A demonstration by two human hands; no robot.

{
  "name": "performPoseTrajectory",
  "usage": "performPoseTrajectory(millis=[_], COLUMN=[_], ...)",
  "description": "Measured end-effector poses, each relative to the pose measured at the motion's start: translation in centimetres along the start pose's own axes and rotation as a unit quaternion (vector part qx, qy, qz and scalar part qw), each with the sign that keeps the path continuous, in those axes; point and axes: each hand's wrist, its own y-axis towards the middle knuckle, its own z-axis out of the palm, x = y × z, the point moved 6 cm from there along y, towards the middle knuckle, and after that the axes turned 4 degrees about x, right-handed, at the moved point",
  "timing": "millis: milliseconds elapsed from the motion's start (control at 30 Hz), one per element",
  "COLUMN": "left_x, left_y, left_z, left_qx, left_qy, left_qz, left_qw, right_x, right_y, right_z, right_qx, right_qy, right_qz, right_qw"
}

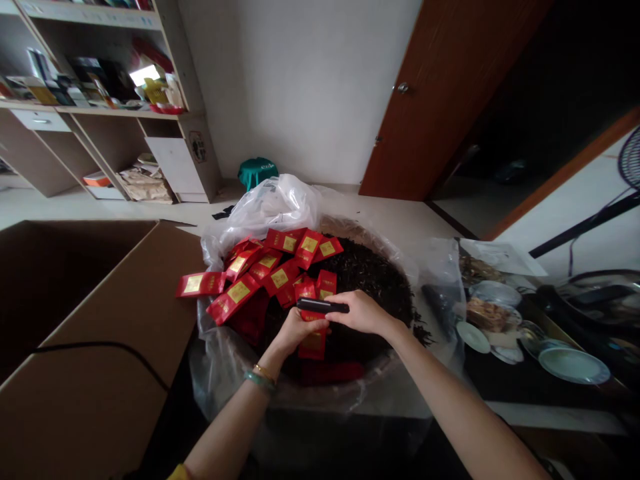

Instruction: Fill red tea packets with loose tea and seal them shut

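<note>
Both my hands meet over a plastic-lined basket [400, 257] of dark loose tea leaves [370, 267]. A slim black bar-shaped device [323, 306] with a pale line along it lies level between them; its exact kind is not clear. My left hand [295, 331] is closed at its left end, thumb pointing right. From the right, my right hand [363, 312] grips the other end with bent fingers. Directly below the device is a red packet [313, 343] with a gold label, partly covered by my fingers. Several more red packets [283, 277] lie heaped on the leaves to the left.
A large open cardboard box [100, 333] stands at left, with a black cord across it. On the right, a dark table [505, 383] bears dishes and a plastic bag. Behind are shelves [115, 113], a teal bundle [257, 173] and a brown door [425, 100].
</note>
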Motion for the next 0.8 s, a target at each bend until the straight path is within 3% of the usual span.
performPoseTrajectory(millis=[333,633,800], left_x=[1.2,0.8,0.8], left_y=[-0.3,-0.2,-0.3], left_z=[0.1,0.0,-0.1], left_qx=[0.019,0.018,0.018], left_qy=[0.000,0.002,0.016], left_qz=[-0.086,-0.070,-0.068], left_qw=[0.996,0.997,0.997], right_x=[-0.7,-1.0,-0.8], right_y=[0.3,0.3,0.3], right_z=[-1.0,-0.9,-0.8], right_qx=[-0.046,-0.027,-0.020], right_qy=[-0.026,0.019,0.022], right_qz=[0.025,0.001,0.021], right_qw=[0.998,0.999,0.999])
